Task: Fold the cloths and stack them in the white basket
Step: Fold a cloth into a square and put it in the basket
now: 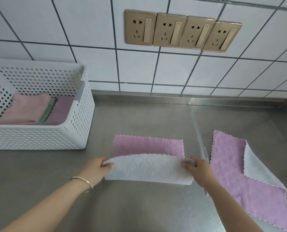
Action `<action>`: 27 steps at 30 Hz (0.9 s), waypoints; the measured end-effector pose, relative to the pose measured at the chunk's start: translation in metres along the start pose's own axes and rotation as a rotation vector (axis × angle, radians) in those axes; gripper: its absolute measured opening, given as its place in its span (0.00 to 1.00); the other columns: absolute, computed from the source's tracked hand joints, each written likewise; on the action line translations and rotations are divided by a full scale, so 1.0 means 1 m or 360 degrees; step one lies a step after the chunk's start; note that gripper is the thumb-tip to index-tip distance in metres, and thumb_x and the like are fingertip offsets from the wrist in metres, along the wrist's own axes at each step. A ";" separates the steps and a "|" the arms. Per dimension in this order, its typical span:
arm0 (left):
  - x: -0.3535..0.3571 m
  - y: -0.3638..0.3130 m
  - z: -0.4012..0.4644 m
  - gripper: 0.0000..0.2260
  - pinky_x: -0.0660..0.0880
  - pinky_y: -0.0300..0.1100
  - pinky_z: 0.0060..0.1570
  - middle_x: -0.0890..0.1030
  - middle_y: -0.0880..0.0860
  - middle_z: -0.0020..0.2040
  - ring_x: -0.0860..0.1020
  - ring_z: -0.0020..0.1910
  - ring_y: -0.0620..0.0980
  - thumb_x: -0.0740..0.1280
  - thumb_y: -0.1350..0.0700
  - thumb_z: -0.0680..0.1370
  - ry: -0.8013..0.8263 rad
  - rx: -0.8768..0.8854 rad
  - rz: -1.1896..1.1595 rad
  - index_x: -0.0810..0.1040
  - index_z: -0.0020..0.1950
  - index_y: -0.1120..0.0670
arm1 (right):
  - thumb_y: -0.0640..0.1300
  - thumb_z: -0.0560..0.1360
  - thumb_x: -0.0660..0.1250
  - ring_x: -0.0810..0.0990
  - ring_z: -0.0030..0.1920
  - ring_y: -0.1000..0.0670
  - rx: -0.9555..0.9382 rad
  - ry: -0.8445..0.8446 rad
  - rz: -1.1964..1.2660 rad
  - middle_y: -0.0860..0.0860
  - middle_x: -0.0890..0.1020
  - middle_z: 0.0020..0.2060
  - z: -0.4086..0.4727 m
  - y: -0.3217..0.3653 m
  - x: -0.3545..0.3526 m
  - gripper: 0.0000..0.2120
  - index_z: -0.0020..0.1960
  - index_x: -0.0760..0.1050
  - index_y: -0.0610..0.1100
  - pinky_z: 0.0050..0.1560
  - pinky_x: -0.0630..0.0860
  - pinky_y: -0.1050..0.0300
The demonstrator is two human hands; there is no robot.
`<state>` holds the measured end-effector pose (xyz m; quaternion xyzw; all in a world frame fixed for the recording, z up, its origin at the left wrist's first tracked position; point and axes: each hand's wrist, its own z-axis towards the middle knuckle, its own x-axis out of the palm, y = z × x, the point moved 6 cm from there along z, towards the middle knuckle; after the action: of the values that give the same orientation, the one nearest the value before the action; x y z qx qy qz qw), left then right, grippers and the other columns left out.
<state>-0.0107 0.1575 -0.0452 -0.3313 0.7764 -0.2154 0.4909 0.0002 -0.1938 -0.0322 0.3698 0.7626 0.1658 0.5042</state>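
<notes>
A pink cloth with a pale grey underside (148,158) lies on the steel counter in front of me, its near half lifted and turned over the far half. My left hand (96,168) pinches its left near corner and my right hand (198,168) pinches its right near corner. A second pink cloth (236,178) lies flat at the right, with one corner turned over to show grey. The white perforated basket (79,118) stands at the left and holds folded cloths (27,109) in pink, green and mauve.
The steel counter (139,206) meets a white tiled wall at the back. A row of gold wall sockets (183,31) sits above the counter. A seam (199,134) in the steel runs between the two cloths.
</notes>
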 end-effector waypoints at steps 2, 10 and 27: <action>-0.004 -0.009 0.015 0.06 0.68 0.40 0.41 0.81 0.53 0.44 0.76 0.44 0.49 0.64 0.53 0.78 -0.0048 -0.0088 -0.0079 0.79 0.49 0.53 | 0.44 0.75 0.66 0.71 0.34 0.48 0.0024 -0.0112 0.0069 0.48 0.75 0.31 0.013 0.009 0.001 0.07 0.39 0.73 0.49 0.31 0.63 0.58; 0.014 -0.001 0.063 0.17 0.68 0.44 0.53 0.77 0.59 0.61 0.74 0.59 0.59 0.56 0.51 0.81 -0.0262 -0.0496 -0.0151 0.75 0.62 0.59 | 0.43 0.79 0.58 0.74 0.43 0.45 0.0177 -0.0241 0.0227 0.47 0.77 0.40 0.051 0.016 0.021 0.06 0.49 0.73 0.46 0.42 0.67 0.56; 0.021 0.004 0.098 0.18 0.69 0.47 0.45 0.80 0.62 0.52 0.77 0.51 0.62 0.57 0.46 0.79 -0.0476 -0.0490 0.0362 0.75 0.55 0.60 | 0.48 0.79 0.58 0.79 0.46 0.41 0.0310 -0.0400 -0.0137 0.42 0.81 0.45 0.086 0.005 0.030 0.11 0.54 0.73 0.42 0.40 0.71 0.54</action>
<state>0.0708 0.1445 -0.1026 -0.3410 0.7510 0.0136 0.5653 0.0720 -0.1787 -0.0863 0.4019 0.7210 0.0218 0.5640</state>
